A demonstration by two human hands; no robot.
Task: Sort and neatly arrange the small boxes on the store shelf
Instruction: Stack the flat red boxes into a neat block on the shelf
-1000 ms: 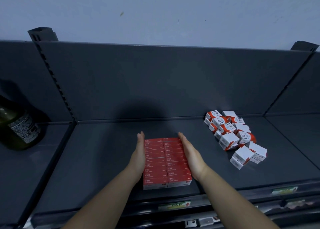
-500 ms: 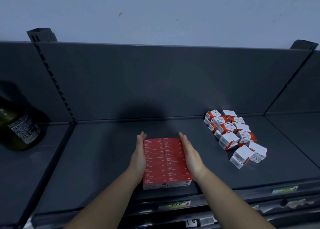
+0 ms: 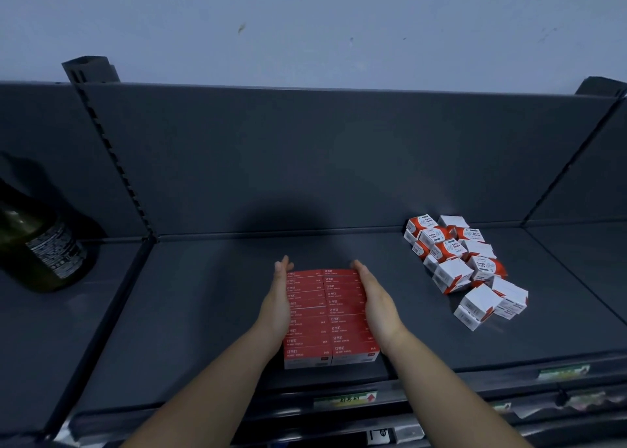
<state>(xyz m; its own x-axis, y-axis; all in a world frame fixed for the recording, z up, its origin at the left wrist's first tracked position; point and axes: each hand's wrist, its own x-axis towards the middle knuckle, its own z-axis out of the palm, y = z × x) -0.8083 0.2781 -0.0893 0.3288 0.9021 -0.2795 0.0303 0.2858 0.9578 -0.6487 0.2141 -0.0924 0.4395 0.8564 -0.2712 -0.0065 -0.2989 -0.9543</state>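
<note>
A dark grey store shelf (image 3: 203,311) seen from above, with a pale wall (image 3: 305,23) behind its upright back panel (image 3: 305,159). Near the front edge, at the middle, flat red boxes (image 3: 330,315) lie packed edge to edge in two neat columns, forming one tidy rectangular block. The person's left hand (image 3: 276,306) lies flat against the block's left side and the right hand (image 3: 376,306) lies flat against its right side, palms facing each other, fingers straight and pointing toward the back of the shelf. Neither hand curls around anything.

To the right and well apart from the block, a loose pile of small white and red boxes (image 3: 464,267) lies jumbled at mixed angles, running from the back panel toward the front. On the neighbouring shelf section to the far left stands a dark green bottle (image 3: 40,244) with a printed label. A price label (image 3: 344,399) sits on the shelf's front rail, below the red block.
</note>
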